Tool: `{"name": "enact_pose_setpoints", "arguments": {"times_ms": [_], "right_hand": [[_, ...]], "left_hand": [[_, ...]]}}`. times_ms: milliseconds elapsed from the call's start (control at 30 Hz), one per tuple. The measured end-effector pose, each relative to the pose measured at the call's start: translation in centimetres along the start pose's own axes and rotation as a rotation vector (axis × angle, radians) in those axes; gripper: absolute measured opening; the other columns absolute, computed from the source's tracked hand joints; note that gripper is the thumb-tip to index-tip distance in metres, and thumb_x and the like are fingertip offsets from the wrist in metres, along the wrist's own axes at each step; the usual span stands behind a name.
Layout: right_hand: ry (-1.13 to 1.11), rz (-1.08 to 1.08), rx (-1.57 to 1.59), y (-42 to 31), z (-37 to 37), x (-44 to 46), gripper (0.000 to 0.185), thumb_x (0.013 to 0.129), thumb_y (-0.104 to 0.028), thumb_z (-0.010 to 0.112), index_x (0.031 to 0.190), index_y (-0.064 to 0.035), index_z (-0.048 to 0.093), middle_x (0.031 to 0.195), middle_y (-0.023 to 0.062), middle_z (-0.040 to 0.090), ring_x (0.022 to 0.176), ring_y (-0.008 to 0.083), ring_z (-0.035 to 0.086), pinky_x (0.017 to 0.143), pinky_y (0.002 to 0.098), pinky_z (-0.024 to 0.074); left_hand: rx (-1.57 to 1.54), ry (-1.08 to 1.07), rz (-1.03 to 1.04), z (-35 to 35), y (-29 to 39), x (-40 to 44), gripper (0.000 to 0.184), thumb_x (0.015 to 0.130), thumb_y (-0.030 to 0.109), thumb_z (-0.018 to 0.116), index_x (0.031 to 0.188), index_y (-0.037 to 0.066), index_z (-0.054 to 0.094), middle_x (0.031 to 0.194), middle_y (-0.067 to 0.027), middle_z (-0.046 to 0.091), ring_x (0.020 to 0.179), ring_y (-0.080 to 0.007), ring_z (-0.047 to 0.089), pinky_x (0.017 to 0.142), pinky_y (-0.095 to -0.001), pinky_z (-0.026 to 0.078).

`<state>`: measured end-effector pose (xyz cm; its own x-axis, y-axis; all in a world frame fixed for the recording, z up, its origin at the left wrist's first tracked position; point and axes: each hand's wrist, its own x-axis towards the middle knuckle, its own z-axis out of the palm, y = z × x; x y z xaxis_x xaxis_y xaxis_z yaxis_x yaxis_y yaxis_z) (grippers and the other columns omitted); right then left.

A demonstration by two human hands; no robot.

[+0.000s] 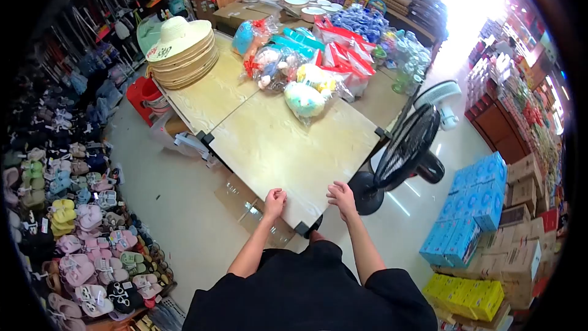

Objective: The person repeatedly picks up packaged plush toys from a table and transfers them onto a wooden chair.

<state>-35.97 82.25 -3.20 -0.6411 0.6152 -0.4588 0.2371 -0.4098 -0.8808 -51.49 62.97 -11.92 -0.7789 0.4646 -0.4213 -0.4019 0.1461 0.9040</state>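
Observation:
My left hand [275, 203] hovers at the near left edge of a pale wooden table [288, 147], its fingers curled in and nothing visible in them. Over the near right edge is my right hand [342, 198], empty, its fingers loosely bent and a little apart. Farther back on the tabletop lies a plastic-wrapped plush toy [304, 99], pale green and yellow. Behind it are more bagged plush toys [274, 66] and red-and-white packages [348, 55]. Neither hand touches any of these goods.
Stacked straw hats [182, 55] sit at the table's far left. A black fan [407, 147] stands close by on the right. Shelves of slippers [76, 270] line the left side. Blue boxes [468, 202] and yellow packs [463, 296] are piled on the right.

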Motion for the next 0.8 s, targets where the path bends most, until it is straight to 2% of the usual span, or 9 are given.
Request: {"name": "enact_pose_setpoints", "arguments": {"times_ms": [233,267,300,433,500,567,633,733,800], "right_hand": [[0.043,0.086,0.075,-7.4,1.7,17.4,0.062,0.080,-0.030,0.069,0.127,-0.0011,0.041,0.107,0.0101,0.054,0.083,0.0179,0.055,0.065,0.0303,0.0493],[0.063,0.074,0.069,-8.4,1.9,19.8,0.065,0.080,-0.032,0.069,0.129,-0.0009,0.040,0.111,0.0112,0.053,0.088,0.0193,0.055,0.067,0.0312,0.0494],[0.084,0.063,0.064,-9.2,2.2,22.3,0.068,0.079,-0.033,0.069,0.130,-0.0007,0.039,0.115,0.0123,0.052,0.093,0.0207,0.054,0.069,0.0322,0.0495],[0.181,0.055,0.071,-11.8,4.4,28.1,0.080,0.077,-0.039,0.072,0.135,0.0002,0.033,0.131,0.0164,0.042,0.114,0.0267,0.047,0.081,0.0393,0.0478],[0.172,0.053,0.068,-11.2,5.1,30.7,0.085,0.076,-0.041,0.072,0.137,0.0005,0.030,0.137,0.0170,0.037,0.120,0.0282,0.043,0.086,0.0427,0.0452],[0.153,0.030,0.086,-11.9,5.8,31.8,0.088,0.075,-0.042,0.073,0.138,0.0007,0.029,0.139,0.0171,0.037,0.121,0.0290,0.042,0.089,0.0445,0.0438],[0.129,0.002,0.130,-13.0,6.2,32.1,0.088,0.075,-0.042,0.074,0.138,0.0009,0.030,0.135,0.0165,0.042,0.119,0.0289,0.045,0.089,0.0447,0.0435],[0.114,-0.030,0.028,-12.7,6.5,32.7,0.080,0.075,-0.040,0.074,0.133,0.0004,0.037,0.124,0.0142,0.051,0.110,0.0274,0.051,0.084,0.0409,0.0461],[0.039,0.029,0.085,-11.8,6.6,33.3,0.067,0.077,-0.035,0.073,0.127,-0.0015,0.043,0.117,0.0115,0.056,0.103,0.0240,0.055,0.079,0.0379,0.0476]], "left_hand": [[0.030,0.082,-0.084,5.8,9.4,10.3,0.056,0.086,0.033,0.065,0.126,0.002,0.041,0.095,-0.0055,0.056,0.071,-0.0079,0.051,0.059,-0.0215,0.046],[0.044,0.088,-0.083,6.8,10.5,12.2,0.058,0.086,0.035,0.065,0.127,0.002,0.041,0.095,-0.0055,0.056,0.071,-0.0079,0.051,0.058,-0.0212,0.045],[0.029,0.115,-0.062,7.8,11.6,14.3,0.053,0.086,0.036,0.065,0.120,0.002,0.043,0.084,-0.0019,0.053,0.063,-0.0064,0.046,0.053,-0.0215,0.041],[-0.147,0.098,-0.102,10.1,14.8,22.5,0.038,0.086,0.048,0.060,0.094,0.013,0.047,0.063,0.0078,0.038,0.050,-0.0043,0.034,0.045,-0.0199,0.029],[-0.256,0.074,-0.285,10.1,15.3,25.6,0.066,0.082,0.051,0.064,0.122,0.005,0.038,0.079,0.0013,0.047,0.064,-0.0081,0.044,0.056,-0.0224,0.038],[-0.293,0.084,-0.320,11.1,16.7,26.6,0.082,0.079,0.052,0.066,0.135,0.001,0.034,0.093,-0.0039,0.053,0.077,-0.0121,0.051,0.066,-0.0257,0.044],[-0.239,0.125,-0.225,12.7,17.5,26.9,0.080,0.080,0.051,0.067,0.134,0.001,0.036,0.105,-0.0080,0.056,0.089,-0.0163,0.055,0.076,-0.0297,0.047],[-0.355,-0.036,-0.117,13.6,18.1,27.2,0.071,0.083,0.044,0.065,0.133,0.001,0.037,0.121,-0.0123,0.053,0.106,-0.0217,0.054,0.089,-0.0356,0.046],[-0.409,-0.072,-0.079,14.2,18.1,27.0,0.065,0.085,0.037,0.064,0.132,0.001,0.038,0.122,-0.0120,0.053,0.108,-0.0223,0.054,0.090,-0.0365,0.046]]}}
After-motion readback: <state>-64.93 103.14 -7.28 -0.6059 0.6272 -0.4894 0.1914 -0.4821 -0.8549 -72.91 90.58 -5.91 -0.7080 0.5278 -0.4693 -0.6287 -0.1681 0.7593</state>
